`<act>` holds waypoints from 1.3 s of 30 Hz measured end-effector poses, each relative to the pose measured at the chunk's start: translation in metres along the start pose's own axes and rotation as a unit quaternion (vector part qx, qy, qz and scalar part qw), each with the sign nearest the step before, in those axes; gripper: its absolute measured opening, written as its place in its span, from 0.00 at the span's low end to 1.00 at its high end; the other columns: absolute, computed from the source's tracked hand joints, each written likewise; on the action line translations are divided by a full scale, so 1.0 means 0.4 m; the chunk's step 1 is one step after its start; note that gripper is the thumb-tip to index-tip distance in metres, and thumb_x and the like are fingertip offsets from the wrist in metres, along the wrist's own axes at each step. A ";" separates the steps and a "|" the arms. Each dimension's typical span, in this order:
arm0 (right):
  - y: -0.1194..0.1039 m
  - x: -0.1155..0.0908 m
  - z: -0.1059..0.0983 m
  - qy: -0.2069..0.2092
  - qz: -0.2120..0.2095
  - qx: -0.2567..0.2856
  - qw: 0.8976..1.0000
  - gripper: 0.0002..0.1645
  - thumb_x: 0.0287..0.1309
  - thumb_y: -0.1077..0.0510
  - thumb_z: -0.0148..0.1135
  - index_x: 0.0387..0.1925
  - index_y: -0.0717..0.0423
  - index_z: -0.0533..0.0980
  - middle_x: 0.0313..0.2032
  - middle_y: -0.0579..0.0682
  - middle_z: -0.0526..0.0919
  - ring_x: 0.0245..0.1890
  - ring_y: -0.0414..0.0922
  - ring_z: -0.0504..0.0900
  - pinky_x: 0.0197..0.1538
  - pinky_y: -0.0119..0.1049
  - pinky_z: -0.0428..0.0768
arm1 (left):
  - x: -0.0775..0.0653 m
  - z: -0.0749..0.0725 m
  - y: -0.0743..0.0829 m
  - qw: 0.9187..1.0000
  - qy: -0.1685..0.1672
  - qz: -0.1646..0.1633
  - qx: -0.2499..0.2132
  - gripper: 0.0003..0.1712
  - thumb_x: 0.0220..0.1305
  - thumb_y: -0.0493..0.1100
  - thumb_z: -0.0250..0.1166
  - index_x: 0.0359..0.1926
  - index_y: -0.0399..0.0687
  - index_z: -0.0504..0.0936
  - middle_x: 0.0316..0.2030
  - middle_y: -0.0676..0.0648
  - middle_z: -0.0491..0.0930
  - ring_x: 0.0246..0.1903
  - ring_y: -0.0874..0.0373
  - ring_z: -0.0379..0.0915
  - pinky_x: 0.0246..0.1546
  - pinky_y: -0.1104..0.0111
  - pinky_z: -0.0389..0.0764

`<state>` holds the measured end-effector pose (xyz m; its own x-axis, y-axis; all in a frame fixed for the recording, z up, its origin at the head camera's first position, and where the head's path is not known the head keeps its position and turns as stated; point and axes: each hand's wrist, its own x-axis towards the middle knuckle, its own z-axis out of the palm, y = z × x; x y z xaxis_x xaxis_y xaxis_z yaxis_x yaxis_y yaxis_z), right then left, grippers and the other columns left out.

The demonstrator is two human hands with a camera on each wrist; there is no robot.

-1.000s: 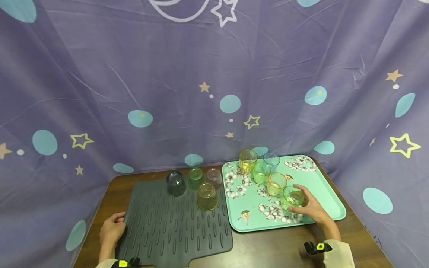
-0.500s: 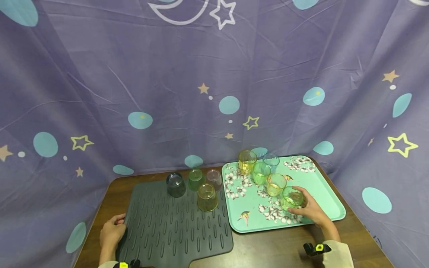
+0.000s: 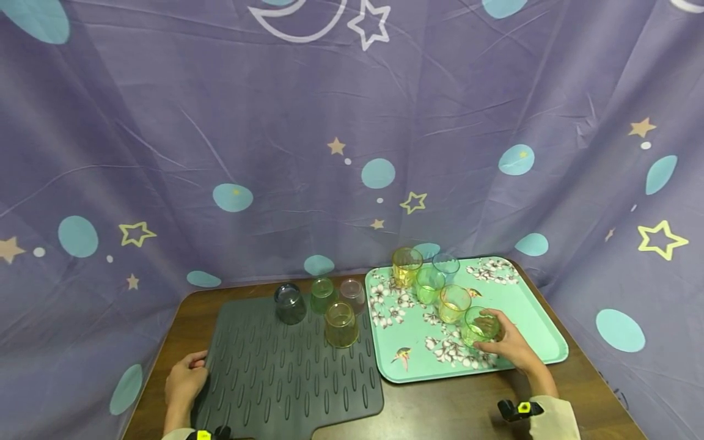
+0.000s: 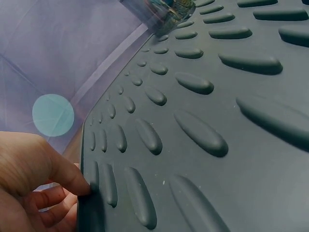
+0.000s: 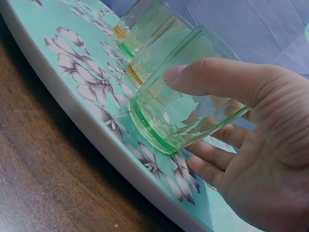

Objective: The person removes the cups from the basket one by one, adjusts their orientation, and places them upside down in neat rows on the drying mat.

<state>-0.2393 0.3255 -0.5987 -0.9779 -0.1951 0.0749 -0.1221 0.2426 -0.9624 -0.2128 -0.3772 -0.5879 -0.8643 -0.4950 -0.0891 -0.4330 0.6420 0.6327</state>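
My right hand (image 3: 514, 345) holds a clear green glass (image 5: 164, 121) that stands upright near the front of the mint floral tray (image 3: 536, 318). The thumb lies along the near side of the glass, with fingers round the far side. Behind it in a staggered row are an amber-tinted glass (image 3: 453, 305), another green glass (image 3: 429, 287) and a yellow glass (image 3: 406, 269). At the left, my left hand (image 3: 184, 382) pinches the edge of a dark grey ribbed drying mat (image 4: 193, 159), thumb at the edge and other fingers curled beside it, partly hidden.
On the mat's back part stand a dark blue glass (image 3: 289, 305), a green glass (image 3: 323, 296), a pinkish glass (image 3: 352, 296) and a brownish-yellow glass (image 3: 341, 327), widening downward. A pale blue glass (image 3: 447, 267) is at the tray's back. A purple curtain (image 3: 297, 153) hangs behind the wooden table (image 3: 434, 409).
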 end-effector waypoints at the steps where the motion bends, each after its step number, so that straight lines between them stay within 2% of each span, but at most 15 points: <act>1: 0.000 0.000 0.000 0.000 0.001 -0.002 1.000 0.48 0.53 0.70 0.72 0.70 0.71 0.55 0.60 0.78 0.71 0.46 0.36 0.84 0.42 0.35 0.86 | 0.001 0.001 0.000 1.000 0.002 0.000 0.000 0.26 0.55 0.36 0.57 0.57 0.41 0.82 0.45 0.38 0.84 0.41 0.44 0.78 0.35 0.60 0.68; 8: -0.009 -0.002 0.005 0.007 0.004 0.005 1.000 0.47 0.53 0.70 0.72 0.69 0.71 0.56 0.61 0.81 0.68 0.48 0.35 0.84 0.44 0.35 0.86 | 0.002 0.000 -0.004 1.000 -0.007 -0.007 -0.001 0.28 0.54 0.36 0.56 0.59 0.40 0.81 0.46 0.38 0.83 0.44 0.42 0.78 0.34 0.60 0.67; 15: -0.025 -0.005 0.006 0.009 0.026 0.007 1.000 0.48 0.55 0.67 0.72 0.71 0.67 0.55 0.64 0.80 0.67 0.49 0.29 0.82 0.45 0.35 0.86 | 0.000 -0.005 0.000 1.000 -0.014 -0.008 -0.005 0.29 0.54 0.36 0.55 0.60 0.40 0.80 0.48 0.36 0.83 0.47 0.38 0.78 0.35 0.58 0.68; 18: -0.032 -0.007 0.006 0.016 0.032 0.005 0.999 0.48 0.55 0.66 0.73 0.71 0.66 0.56 0.64 0.79 0.67 0.49 0.32 0.83 0.45 0.36 0.86 | -0.002 -0.005 0.000 1.000 -0.014 -0.007 -0.005 0.29 0.54 0.36 0.55 0.60 0.40 0.80 0.48 0.36 0.83 0.47 0.38 0.79 0.35 0.58 0.68; 23: -0.039 -0.008 0.007 0.024 0.032 -0.017 0.999 0.47 0.55 0.65 0.73 0.71 0.64 0.57 0.64 0.77 0.70 0.52 0.44 0.84 0.44 0.37 0.86 | -0.003 -0.003 0.000 1.000 -0.009 -0.007 -0.006 0.28 0.55 0.36 0.55 0.59 0.39 0.80 0.48 0.36 0.83 0.47 0.37 0.78 0.35 0.58 0.68; 27: -0.054 -0.008 0.007 0.035 0.030 -0.041 0.998 0.46 0.56 0.62 0.73 0.71 0.63 0.59 0.63 0.74 0.73 0.52 0.41 0.83 0.46 0.34 0.83 | -0.005 0.000 0.000 1.000 -0.004 -0.003 -0.008 0.27 0.55 0.36 0.56 0.58 0.40 0.81 0.47 0.36 0.83 0.46 0.38 0.79 0.35 0.59 0.68; 33: -0.092 -0.009 0.006 0.061 -0.001 -0.071 0.996 0.45 0.56 0.62 0.74 0.70 0.62 0.61 0.61 0.72 0.76 0.50 0.34 0.82 0.46 0.31 0.81 | -0.003 0.002 -0.003 1.000 0.003 0.000 -0.004 0.27 0.55 0.36 0.56 0.58 0.40 0.81 0.46 0.36 0.84 0.44 0.39 0.79 0.33 0.61 0.68; 39: -0.124 -0.002 0.000 0.077 -0.044 -0.073 0.993 0.43 0.55 0.66 0.73 0.69 0.64 0.62 0.56 0.62 0.81 0.53 0.33 0.82 0.43 0.32 0.81 | -0.002 0.003 -0.001 1.000 0.002 -0.008 -0.007 0.27 0.55 0.36 0.56 0.58 0.40 0.81 0.46 0.37 0.84 0.43 0.42 0.78 0.34 0.60 0.67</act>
<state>-0.2325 0.3138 -0.5510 -0.9754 -0.0764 0.2066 -0.2202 0.3689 -0.9030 -0.2121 -0.3762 -0.5889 -0.8563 -0.5075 -0.0963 -0.4432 0.6260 0.6417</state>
